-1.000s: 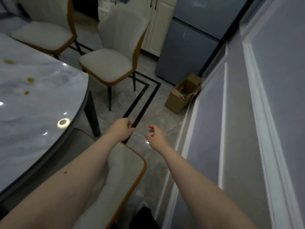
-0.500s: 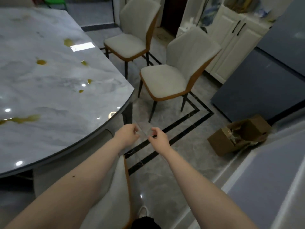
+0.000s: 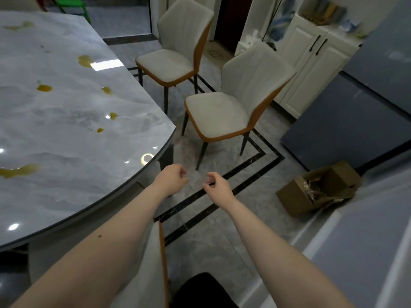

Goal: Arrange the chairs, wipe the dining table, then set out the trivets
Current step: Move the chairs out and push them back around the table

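— What are the hands holding?
— Nothing. The left hand [image 3: 171, 180] and right hand [image 3: 216, 185] hang loosely curled over the floor, near each other, apart.
— And the chairs?
— Three: one tucked chair [image 3: 153, 263] under the left arm, a near chair [image 3: 224, 114] and a far chair [image 3: 175, 61] standing off the dining table [image 3: 73, 138].
— Table clean?
— No; about seven yellow spills [image 3: 44, 88].
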`<control>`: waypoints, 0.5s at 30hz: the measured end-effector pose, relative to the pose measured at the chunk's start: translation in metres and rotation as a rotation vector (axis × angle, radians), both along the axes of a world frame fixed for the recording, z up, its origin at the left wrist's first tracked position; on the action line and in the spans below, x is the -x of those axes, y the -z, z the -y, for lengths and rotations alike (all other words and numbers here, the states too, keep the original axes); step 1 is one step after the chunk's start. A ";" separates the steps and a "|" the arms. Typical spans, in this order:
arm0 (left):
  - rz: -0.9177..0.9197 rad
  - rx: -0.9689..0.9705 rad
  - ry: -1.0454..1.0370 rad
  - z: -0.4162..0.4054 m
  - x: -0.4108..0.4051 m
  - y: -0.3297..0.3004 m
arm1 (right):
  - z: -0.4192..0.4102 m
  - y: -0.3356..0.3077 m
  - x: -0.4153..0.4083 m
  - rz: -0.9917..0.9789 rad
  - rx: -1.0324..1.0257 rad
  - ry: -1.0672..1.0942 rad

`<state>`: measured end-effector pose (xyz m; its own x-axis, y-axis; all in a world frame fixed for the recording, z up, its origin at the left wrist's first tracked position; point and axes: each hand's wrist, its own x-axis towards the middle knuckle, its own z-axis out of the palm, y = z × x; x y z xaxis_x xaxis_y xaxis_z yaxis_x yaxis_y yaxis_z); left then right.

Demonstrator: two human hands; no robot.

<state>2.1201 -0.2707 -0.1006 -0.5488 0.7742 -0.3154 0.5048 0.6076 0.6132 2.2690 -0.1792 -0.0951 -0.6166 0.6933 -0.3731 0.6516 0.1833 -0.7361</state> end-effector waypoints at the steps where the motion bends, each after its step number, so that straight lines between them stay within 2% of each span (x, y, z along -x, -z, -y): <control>1: 0.015 0.009 0.010 -0.002 -0.002 0.003 | -0.002 -0.001 -0.003 -0.002 0.011 0.005; 11: 0.111 -0.015 -0.014 -0.095 -0.007 0.010 | -0.099 0.011 -0.005 0.012 0.029 0.041; 15: 0.096 0.002 -0.046 -0.178 -0.021 0.017 | -0.182 0.017 -0.015 0.013 0.030 0.028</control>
<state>2.1412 -0.0927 -0.1172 -0.5510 0.7478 -0.3703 0.4149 0.6305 0.6560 2.2842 0.0029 -0.1120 -0.5917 0.6987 -0.4022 0.6661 0.1426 -0.7321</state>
